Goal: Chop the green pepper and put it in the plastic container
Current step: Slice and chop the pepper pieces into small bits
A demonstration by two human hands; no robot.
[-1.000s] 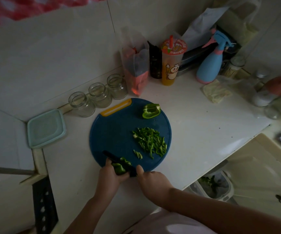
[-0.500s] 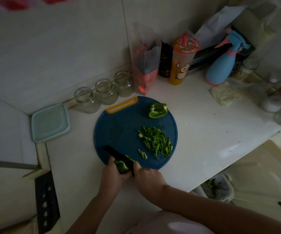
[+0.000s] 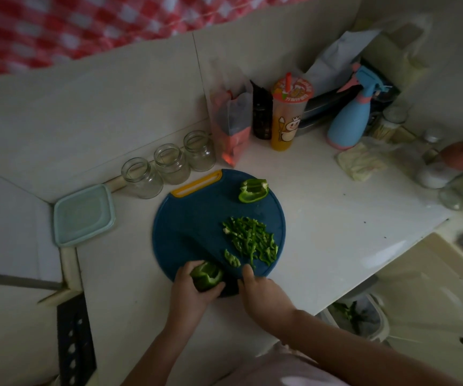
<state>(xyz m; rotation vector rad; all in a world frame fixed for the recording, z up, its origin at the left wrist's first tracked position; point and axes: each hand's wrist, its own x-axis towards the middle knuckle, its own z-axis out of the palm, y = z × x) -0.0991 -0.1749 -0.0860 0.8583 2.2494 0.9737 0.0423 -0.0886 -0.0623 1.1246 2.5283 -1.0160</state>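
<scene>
Slicing under way: left hand grips pepper piece, right hand clasps knife just beside it; advise left grip tucked clear of blade, thin even cuts.

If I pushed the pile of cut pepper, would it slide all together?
Probably not: the pile is many thin loose strips, so it would likely scatter. They look light. Some lie near the edge of the board, so a few might fall off.
</scene>
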